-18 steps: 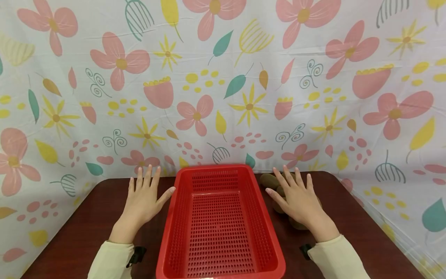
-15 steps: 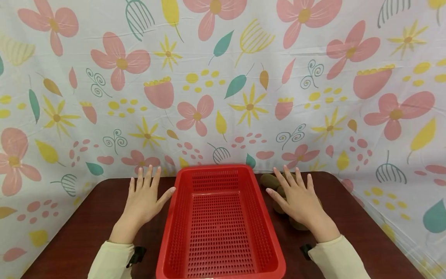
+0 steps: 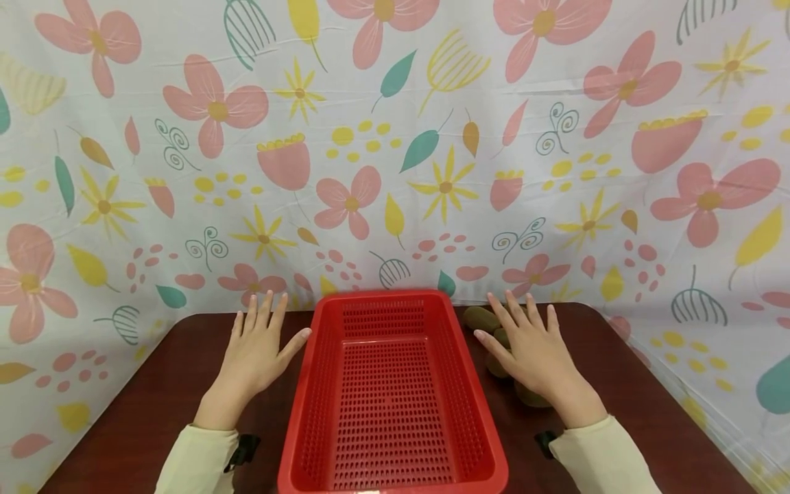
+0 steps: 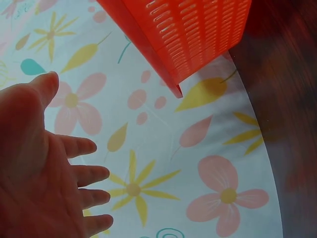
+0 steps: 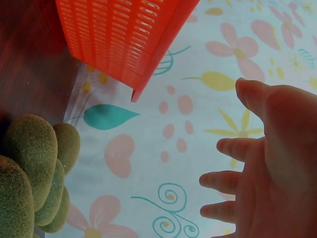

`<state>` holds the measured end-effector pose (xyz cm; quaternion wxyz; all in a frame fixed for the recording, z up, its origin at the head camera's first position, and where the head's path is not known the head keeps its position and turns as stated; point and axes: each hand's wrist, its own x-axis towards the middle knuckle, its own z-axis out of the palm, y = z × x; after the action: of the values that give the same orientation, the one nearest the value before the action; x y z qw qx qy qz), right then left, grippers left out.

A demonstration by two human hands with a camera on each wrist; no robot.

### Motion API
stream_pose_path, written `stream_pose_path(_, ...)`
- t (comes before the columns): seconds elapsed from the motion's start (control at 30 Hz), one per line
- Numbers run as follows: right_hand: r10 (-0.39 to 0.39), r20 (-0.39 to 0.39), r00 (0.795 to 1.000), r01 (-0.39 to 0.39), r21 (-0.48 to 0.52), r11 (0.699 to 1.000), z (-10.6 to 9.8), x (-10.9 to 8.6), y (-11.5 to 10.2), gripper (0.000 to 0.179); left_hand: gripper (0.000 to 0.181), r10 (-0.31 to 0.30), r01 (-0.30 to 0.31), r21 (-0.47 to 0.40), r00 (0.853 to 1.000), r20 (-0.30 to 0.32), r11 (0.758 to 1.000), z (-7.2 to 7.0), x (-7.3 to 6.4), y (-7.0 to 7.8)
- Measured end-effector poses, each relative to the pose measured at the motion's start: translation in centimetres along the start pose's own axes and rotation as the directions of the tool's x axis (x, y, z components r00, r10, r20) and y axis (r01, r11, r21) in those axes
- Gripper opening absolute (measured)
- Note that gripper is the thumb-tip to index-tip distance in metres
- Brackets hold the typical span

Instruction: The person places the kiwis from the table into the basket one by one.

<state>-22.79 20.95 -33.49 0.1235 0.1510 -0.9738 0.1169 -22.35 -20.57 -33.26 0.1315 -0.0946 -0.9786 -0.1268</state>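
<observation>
A red perforated plastic basket stands in the middle of the table with nothing in it. To its left my left hand hovers with straight, spread fingers, holding nothing; the left wrist view shows its palm apart from the basket wall. On the other side my right hand is held palm down, fingers spread, above several fuzzy brown kiwifruit. Part of the kiwifruit is hidden under that hand in the head view. The right wrist view shows the kiwifruit heaped together, apart from the fingers.
The dark reddish-brown table extends to both sides of the basket. A white cloth with flowers and leaves hangs behind the table's back edge. Black straps sit at both wrists by the light sleeves.
The head view has shifted very slightly. Both hands, the basket and the kiwifruit keep their places.
</observation>
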Motion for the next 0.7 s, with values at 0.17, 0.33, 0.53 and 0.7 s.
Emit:
stream_pose_path(0.17, -0.004, -0.004, 1.0, 0.004, 0.006, 1.0, -0.17, 0.02, 0.1, 0.073, 0.081, 0.008, -0.008, 0.0, 1.0, 0.008, 1.0, -0.08, -0.03, 0.09)
stream_pose_path(0.33, -0.014, -0.023, 1.0, 0.014, -0.004, 1.0, -0.22, 0.07, 0.32, 0.072, 0.082, 0.018, -0.018, 0.004, 1.0, 0.007, 1.0, -0.15, -0.02, 0.18)
stream_pose_path(0.53, -0.022, -0.034, 0.999, 0.022, -0.004, 1.0, -0.37, 0.09, 0.46, 0.071, 0.079, 0.031, -0.031, 0.005, 1.0, 0.001, 1.0, -0.28, -0.13, 0.35)
stream_pose_path(0.7, -0.034, -0.045, 0.998, 0.034, 0.003, 0.999, -0.5, 0.1, 0.53, 0.071, 0.075, 0.049, -0.049, -0.012, 0.999, -0.016, 0.999, -0.46, -0.27, 0.49)
